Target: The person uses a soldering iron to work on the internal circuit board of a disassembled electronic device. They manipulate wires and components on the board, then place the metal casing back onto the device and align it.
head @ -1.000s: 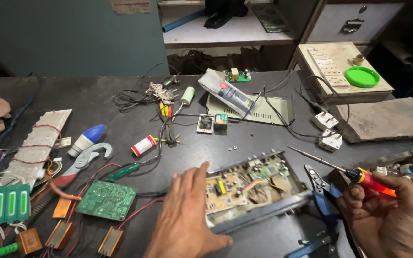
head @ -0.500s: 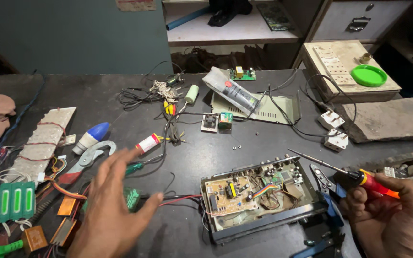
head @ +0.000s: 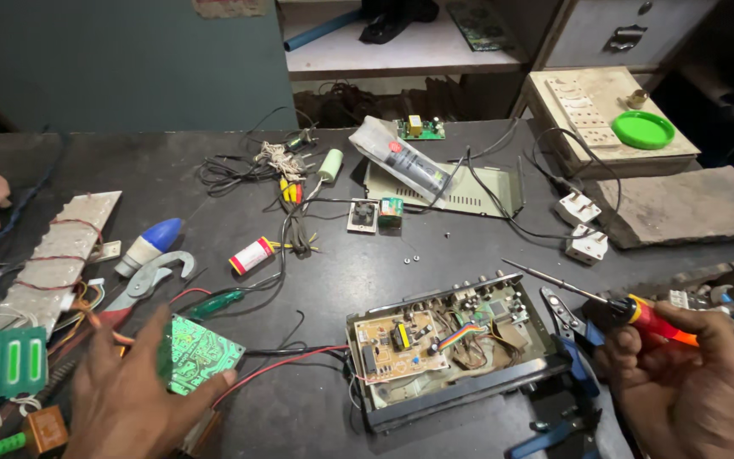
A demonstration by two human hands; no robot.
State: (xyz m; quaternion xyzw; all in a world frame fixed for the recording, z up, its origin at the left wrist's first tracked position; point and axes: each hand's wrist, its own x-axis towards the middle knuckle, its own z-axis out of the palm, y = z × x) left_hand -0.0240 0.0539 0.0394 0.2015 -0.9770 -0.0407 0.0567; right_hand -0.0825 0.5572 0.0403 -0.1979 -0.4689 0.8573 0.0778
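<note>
Table (head: 435, 280), dark and messy, seen from the head cam, the only view.

Packages & labels first. A small round tube w/ a red-and-white label (head: 251, 255) lies near the middle, left of center. A long grey packet w/ a red dot (head: 401, 158) lies tilted on a flat beige cover (head: 477, 191) at the back. A round green lid (head: 644, 130) sits on a pale board w/ switches (head: 609, 110), back right. A blue-and-white bulb (head: 151, 242) lies on the left side. A green strip w/ three slots (head: 14, 364) is at the far left, low down. A torn paper sign (head: 227, 7) hangs on the teal wall at the top; can't tell what's on it.

Fingers now. Left hand (head: 129, 395) is at the bottom left, fingers spread wide, not gripping. Its thumb tip touches the edge of a green circuit board (head: 201, 353); the palm hovers over or rests on that board, can't tell which. Red and black wires (head: 290, 361) run from there to the open metal box (head: 460, 348), which has a tan circuit board inside and sits front center-right.

Right hand (head: 690, 382) is at the bottom right, fingers curled tight round the red-and-yellow handle of a screwdriver (head: 605, 299). Its thin tip points up-left, above the box's right back corner; touching or not, can't tell. Blue-handled pliers (head: 571, 340) lie just beside the box, under that hand.
</note>
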